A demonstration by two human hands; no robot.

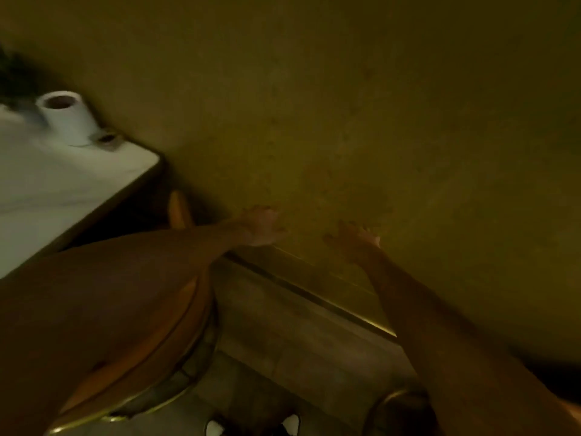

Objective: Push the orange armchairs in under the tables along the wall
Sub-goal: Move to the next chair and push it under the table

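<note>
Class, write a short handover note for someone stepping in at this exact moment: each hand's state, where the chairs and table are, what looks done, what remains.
Left hand: fingers spread, holds nothing, reaching toward the wall.
Right hand: fingers spread, holds nothing, also out toward the wall.
White table at left, with a paper roll standing on it.
An orange armchair sits tucked by the table's edge; the frame is dim and blurred, so how far it is under cannot be told.
Neither hand is on a chair.
Left: find any chairs not yet pushed in.

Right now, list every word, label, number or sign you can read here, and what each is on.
None can be read. The white paper roll, the white table, the wall and the orange armchair show no print; the picture is dim and blurred.
</note>
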